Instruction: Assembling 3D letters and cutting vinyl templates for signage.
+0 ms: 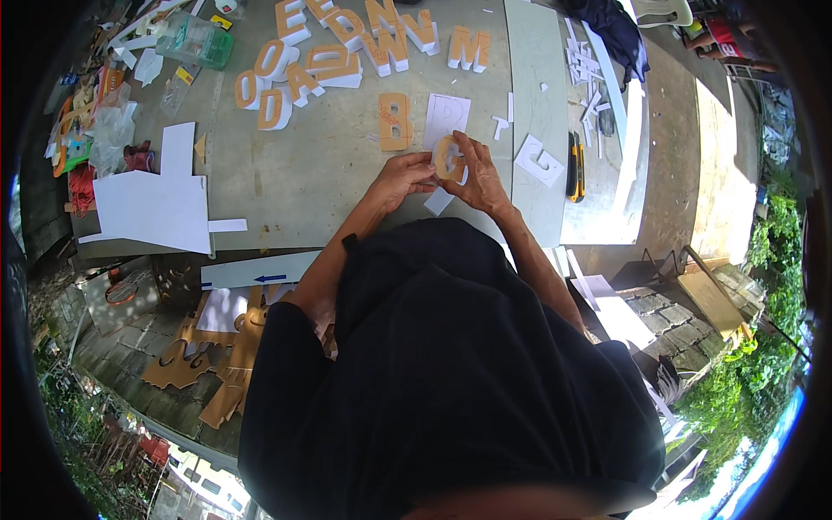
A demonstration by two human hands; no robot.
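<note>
Between my hands, just above the grey table (303, 191), is a small curved letter cut-out (443, 161) with a brown face. My right hand (482, 180) grips it, fingers along its upper right and thumb at its lower edge. My left hand (404, 180) is closed at its lower left side, fingertips pressed against it. Partly behind the cut-out lies a white sheet with a letter opening (446, 111). To the left lies a flat brown letter (395, 121). A white curved-letter piece (538, 160) and a yellow-and-black utility knife (575, 167) lie to the right.
Several thick brown-faced letters (334, 68) stand at the far side. A large white board piece (152, 208) and a green clear container (192, 40) are on the left. White strips (589, 78) lie far right. Brown cardboard scraps (234, 364) lie below the table's near edge.
</note>
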